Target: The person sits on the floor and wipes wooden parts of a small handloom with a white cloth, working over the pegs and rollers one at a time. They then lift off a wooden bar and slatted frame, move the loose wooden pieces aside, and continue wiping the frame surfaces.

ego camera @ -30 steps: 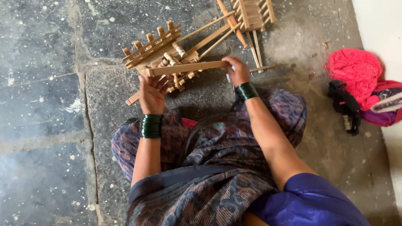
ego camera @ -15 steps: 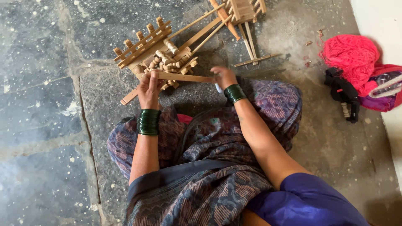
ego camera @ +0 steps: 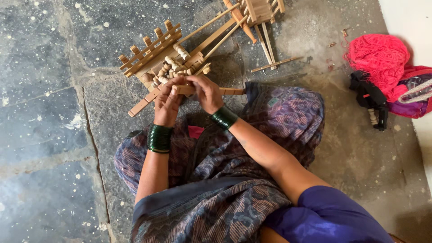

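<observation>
Two hands meet over a flat wooden slat (ego camera: 227, 91) held just above the person's lap, which is draped in patterned purple-grey cloth (ego camera: 234, 148). Nearest the camera are the purple sleeve (ego camera: 324, 216) and both forearms, each wrist wearing a stack of green bangles (ego camera: 159, 138). The left hand (ego camera: 167, 102) closes its fingers around the slat's left end, and the right hand (ego camera: 206, 92) clamps thumb and fingers on the slat just beside it, so the two hands touch; the slat's free end sticks out to the right over the knee. Just beyond the fingertips, on the grey stone floor (ego camera: 45, 112), lies a heap of light wooden parts: a notched comb-like rail (ego camera: 150, 47), small turned pegs (ego camera: 173, 65) and long thin rods (ego camera: 211, 33) slanting up to the right. Farther off stands a small wooden frame (ego camera: 258, 9) with an orange-brown handle (ego camera: 238, 20), and a loose stick (ego camera: 275, 64) lies near it. Well apart at the right edge sits a bundle of pink netting (ego camera: 378, 58) beside a black strap (ego camera: 371, 101).
</observation>
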